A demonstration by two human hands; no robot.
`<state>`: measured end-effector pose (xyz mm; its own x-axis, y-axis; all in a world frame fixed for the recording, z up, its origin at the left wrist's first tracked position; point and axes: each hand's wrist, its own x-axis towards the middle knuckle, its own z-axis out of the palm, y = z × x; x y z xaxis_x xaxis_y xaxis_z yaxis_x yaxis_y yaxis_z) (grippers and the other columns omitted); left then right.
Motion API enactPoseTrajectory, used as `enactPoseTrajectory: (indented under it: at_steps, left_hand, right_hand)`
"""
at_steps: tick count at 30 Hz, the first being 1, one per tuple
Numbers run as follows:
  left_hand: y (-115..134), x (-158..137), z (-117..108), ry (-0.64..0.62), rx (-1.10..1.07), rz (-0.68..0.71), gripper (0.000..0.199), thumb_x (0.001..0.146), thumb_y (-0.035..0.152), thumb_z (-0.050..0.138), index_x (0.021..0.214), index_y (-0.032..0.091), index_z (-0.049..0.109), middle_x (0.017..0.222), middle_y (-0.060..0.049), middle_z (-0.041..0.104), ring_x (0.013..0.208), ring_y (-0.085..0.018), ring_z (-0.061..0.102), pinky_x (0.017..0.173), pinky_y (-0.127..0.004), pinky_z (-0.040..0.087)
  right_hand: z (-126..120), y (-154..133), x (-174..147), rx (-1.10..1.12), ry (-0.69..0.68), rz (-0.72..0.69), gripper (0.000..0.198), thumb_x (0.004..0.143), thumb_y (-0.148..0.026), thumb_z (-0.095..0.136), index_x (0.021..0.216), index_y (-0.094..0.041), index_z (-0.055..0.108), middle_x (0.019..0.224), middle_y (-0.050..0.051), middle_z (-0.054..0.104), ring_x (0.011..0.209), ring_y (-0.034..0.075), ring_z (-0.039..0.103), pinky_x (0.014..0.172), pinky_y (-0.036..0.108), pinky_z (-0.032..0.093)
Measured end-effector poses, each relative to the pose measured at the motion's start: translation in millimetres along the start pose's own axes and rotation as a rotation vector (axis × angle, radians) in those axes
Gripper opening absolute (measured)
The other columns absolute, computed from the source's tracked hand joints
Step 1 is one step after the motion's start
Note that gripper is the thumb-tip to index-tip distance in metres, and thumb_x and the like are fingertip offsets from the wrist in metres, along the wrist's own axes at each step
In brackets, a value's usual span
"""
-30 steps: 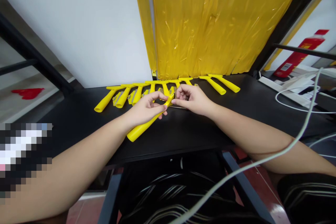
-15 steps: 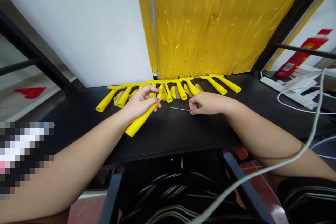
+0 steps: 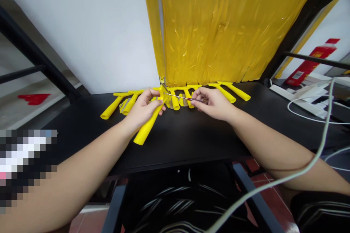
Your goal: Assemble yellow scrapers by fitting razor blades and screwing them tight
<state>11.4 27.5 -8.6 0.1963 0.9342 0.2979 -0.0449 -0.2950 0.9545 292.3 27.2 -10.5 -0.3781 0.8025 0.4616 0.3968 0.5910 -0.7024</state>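
My left hand [image 3: 147, 107] is closed around the neck of a yellow plastic scraper [image 3: 147, 127], whose hollow handle points down toward me. A screwdriver [image 3: 177, 96] with a thin metal shaft is pinched in my right hand [image 3: 212, 102]. Its shaft points left and the tip is at the scraper's head, by a metal part; whether it sits in a screw is too small to tell. Behind my hands, several more yellow scrapers [image 3: 111, 109] lie in a row along the back of the black table [image 3: 175, 145], some with metal blades and fittings. My hands partly hide the row.
A yellow plastic sheet [image 3: 224, 25] and a white panel [image 3: 95, 32] rise behind the table. At right stand a red bottle [image 3: 311, 63] and white trunking. A pale cable [image 3: 262, 191] crosses in front of my right arm. Black frame bars flank both sides.
My right hand has lifted and turned the screwdriver, bringing its tip up to the scraper's head. The scraper in my left hand has tilted slightly more upright.
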Motion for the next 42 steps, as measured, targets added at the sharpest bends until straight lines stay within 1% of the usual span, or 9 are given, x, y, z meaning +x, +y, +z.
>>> enactPoseTrajectory:
  at_steps: [6,10,15,25,31,35,37,39,42]
  left_hand:
    - [-0.3,-0.2,1.2,-0.002,0.006,-0.022,0.032,0.082,0.02,0.076,0.1,0.021,0.05,0.087,0.002,0.063,0.065,-0.013,0.07,0.053,-0.024,0.055]
    - [1.6,-2.4,2.9,0.011,0.006,-0.002,0.031,0.083,0.02,0.076,0.1,0.02,0.051,0.088,0.003,0.061,0.067,-0.012,0.071,0.054,-0.023,0.057]
    - [2.8,-4.0,4.0,-0.003,0.012,0.006,0.029,0.085,0.019,0.075,0.1,0.02,0.051,0.089,0.002,0.062,0.068,-0.012,0.071,0.056,-0.023,0.058]
    - [0.0,-0.7,2.6,0.008,0.011,0.019,0.029,0.083,0.02,0.075,0.097,0.02,0.05,0.091,0.002,0.059,0.068,-0.013,0.072,0.054,-0.025,0.058]
    - [-0.5,-0.8,1.4,-0.01,0.005,0.009,0.033,0.082,0.021,0.076,0.099,0.021,0.048,0.089,0.002,0.062,0.066,-0.014,0.072,0.054,-0.025,0.059]
    - [-1.0,-1.5,1.2,-0.019,0.023,0.013,0.031,0.083,0.021,0.074,0.1,0.022,0.048,0.091,0.002,0.063,0.066,-0.013,0.072,0.055,-0.025,0.06]
    - [-1.3,-2.3,1.9,-0.012,0.046,0.044,0.03,0.083,0.02,0.074,0.099,0.022,0.048,0.094,0.001,0.062,0.067,-0.012,0.071,0.056,-0.025,0.06]
    - [-1.3,-3.8,3.3,-0.012,0.073,0.072,0.03,0.083,0.018,0.073,0.1,0.022,0.048,0.094,0.002,0.061,0.067,-0.011,0.071,0.058,-0.025,0.061]
    - [-0.5,-6.7,6.7,-0.015,0.108,0.114,0.03,0.084,0.017,0.072,0.101,0.022,0.049,0.091,0.002,0.059,0.068,-0.011,0.07,0.059,-0.025,0.061]
  right_hand:
    - [1.3,1.0,-0.4,-0.008,0.009,-0.008,0.019,0.094,-0.036,0.073,0.098,-0.019,0.065,0.08,0.003,0.071,0.063,0.014,0.063,0.06,0.029,0.05]
    - [2.3,0.9,-0.7,-0.02,0.006,-0.006,0.019,0.093,-0.037,0.073,0.097,-0.019,0.066,0.08,0.004,0.071,0.063,0.014,0.063,0.059,0.029,0.049]
    - [1.8,0.4,-0.7,-0.011,0.008,-0.003,0.019,0.094,-0.037,0.073,0.096,-0.019,0.066,0.078,0.003,0.071,0.062,0.014,0.063,0.059,0.029,0.05]
    - [2.9,-3.1,-1.0,0.025,0.023,-0.002,0.021,0.093,-0.038,0.073,0.097,-0.019,0.066,0.079,0.004,0.071,0.062,0.015,0.064,0.059,0.03,0.051]
    - [5.2,-1.2,-0.1,0.029,0.027,0.014,0.022,0.091,-0.039,0.075,0.097,-0.019,0.066,0.08,0.003,0.071,0.061,0.014,0.062,0.058,0.029,0.05]
    - [6.0,-0.5,-0.2,0.017,0.026,0.011,0.022,0.091,-0.039,0.075,0.096,-0.019,0.066,0.079,0.003,0.071,0.061,0.014,0.062,0.057,0.029,0.05]
    - [6.2,-1.3,0.2,0.041,0.016,0.021,0.022,0.093,-0.04,0.074,0.096,-0.02,0.065,0.078,0.003,0.07,0.061,0.014,0.063,0.057,0.029,0.051]
    - [6.8,-2.0,1.3,0.067,-0.004,0.043,0.024,0.097,-0.043,0.068,0.094,-0.02,0.064,0.073,0.001,0.067,0.058,0.014,0.063,0.057,0.029,0.051]
    - [9.3,-1.1,2.7,0.069,-0.013,0.09,0.036,0.106,-0.05,0.052,0.087,-0.02,0.062,0.065,-0.002,0.059,0.048,0.012,0.057,0.054,0.029,0.05]
